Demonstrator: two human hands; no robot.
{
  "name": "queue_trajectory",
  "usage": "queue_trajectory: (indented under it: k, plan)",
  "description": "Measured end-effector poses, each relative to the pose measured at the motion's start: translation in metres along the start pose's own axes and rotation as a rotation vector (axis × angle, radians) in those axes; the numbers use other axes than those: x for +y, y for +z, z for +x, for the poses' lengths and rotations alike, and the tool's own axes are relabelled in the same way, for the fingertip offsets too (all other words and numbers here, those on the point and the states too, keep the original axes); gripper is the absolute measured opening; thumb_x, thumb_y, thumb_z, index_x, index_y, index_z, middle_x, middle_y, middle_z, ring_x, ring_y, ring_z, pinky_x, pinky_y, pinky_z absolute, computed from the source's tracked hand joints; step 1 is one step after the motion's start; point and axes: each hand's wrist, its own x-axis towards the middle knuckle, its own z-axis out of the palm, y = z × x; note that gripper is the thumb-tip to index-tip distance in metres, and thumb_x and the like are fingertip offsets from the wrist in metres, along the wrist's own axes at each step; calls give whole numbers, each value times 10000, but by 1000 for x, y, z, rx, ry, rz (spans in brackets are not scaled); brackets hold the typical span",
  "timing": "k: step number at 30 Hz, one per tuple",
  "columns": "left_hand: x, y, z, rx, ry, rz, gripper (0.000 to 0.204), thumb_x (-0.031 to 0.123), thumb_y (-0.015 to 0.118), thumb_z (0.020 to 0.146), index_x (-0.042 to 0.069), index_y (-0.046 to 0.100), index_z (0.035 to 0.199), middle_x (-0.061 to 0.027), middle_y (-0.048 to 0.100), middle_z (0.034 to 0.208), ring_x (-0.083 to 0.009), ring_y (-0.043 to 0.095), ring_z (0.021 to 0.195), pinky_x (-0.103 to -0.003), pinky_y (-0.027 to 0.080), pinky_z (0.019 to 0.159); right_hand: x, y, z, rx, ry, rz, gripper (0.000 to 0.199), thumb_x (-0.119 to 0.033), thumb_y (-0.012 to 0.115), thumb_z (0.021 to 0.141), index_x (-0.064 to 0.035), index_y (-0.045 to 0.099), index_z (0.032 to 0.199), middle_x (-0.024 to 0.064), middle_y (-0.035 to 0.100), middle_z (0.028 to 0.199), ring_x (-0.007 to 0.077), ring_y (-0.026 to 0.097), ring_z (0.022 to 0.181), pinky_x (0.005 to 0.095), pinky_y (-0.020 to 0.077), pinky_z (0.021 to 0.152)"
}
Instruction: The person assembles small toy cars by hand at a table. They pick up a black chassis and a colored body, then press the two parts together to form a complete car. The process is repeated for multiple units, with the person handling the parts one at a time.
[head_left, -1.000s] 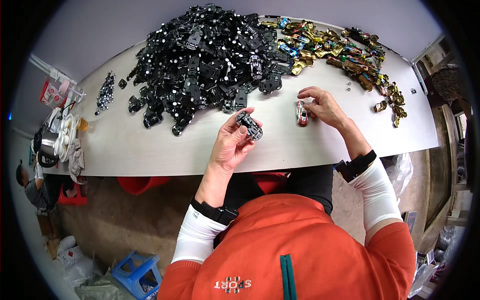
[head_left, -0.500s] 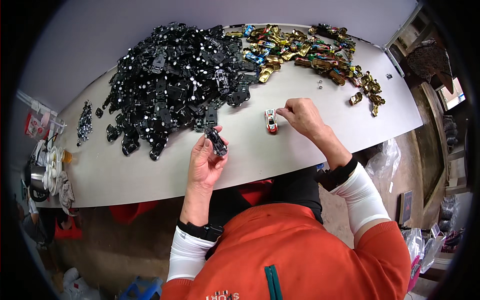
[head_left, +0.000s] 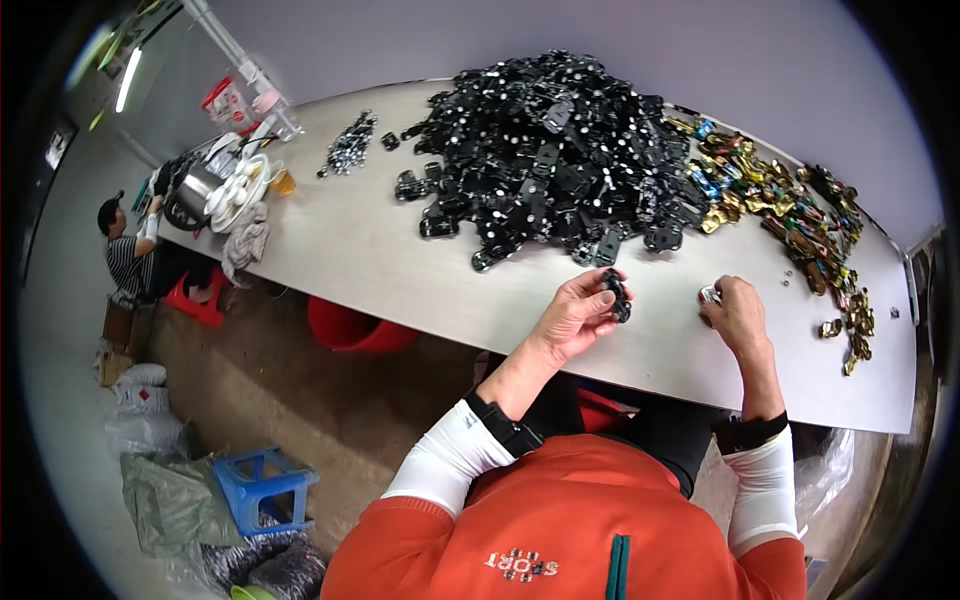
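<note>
My left hand is closed around a black toy car chassis, held just above the table's front part with the thumb pressed on its side. To the right of it, my right hand has its fingers round a small white and red toy car, low at the tabletop. The hand covers most of that car. Beyond my left hand rises a big heap of black toy car chassis with white dots on them. Many gold and coloured toy car bodies lie at the right.
The pale table also bears a small pile of silvery parts. A steel kettle, cups and a cloth stand at its left end. Below are a red tub and a blue stool. Another person sits far left.
The view has swung left, so the table appears shifted right. My right hand, beside the white and red car before, now has its fingers round it. My left hand keeps the black chassis.
</note>
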Motion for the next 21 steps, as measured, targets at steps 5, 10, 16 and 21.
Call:
queue_trajectory:
  k: [5, 10, 16, 21]
  plan:
    - [3, -1, -3, 1, 44, 29, 334, 88, 652, 835, 56, 566, 1155, -141, 627, 1036, -137, 602, 817, -217, 462, 529, -1, 4, -2, 43, -95, 12, 197, -181, 694, 708, -9, 641, 788, 185, 597, 844, 355, 582, 803, 432, 463, 713]
    - [6, -5, -2, -3, 63, 78, 336, 95, 643, 844, 27, 553, 1161, -174, 617, 1056, -148, 604, 838, -224, 479, 575, -25, 4, -18, -29, -112, 991, 195, -54, 650, 798, 64, 619, 951, 87, 642, 785, 113, 597, 667, 254, 491, 613]
    - [5, 1, 2, 13, 43, 171, 342, 91, 647, 839, 18, 545, 1157, -161, 630, 1044, -149, 624, 826, -222, 509, 629, -69, 25, -36, 124, -234, 1102, 212, 12, 661, 790, 70, 592, 982, 98, 631, 787, 110, 612, 687, 249, 502, 608]
    - [2, 8, -1, 41, 78, 219, 331, 68, 666, 816, 22, 570, 1130, -126, 654, 998, -154, 638, 818, -240, 521, 637, -77, 27, -38, 83, -272, 1048, 227, 32, 640, 793, 70, 591, 1012, 105, 645, 827, 126, 611, 723, 259, 515, 652]
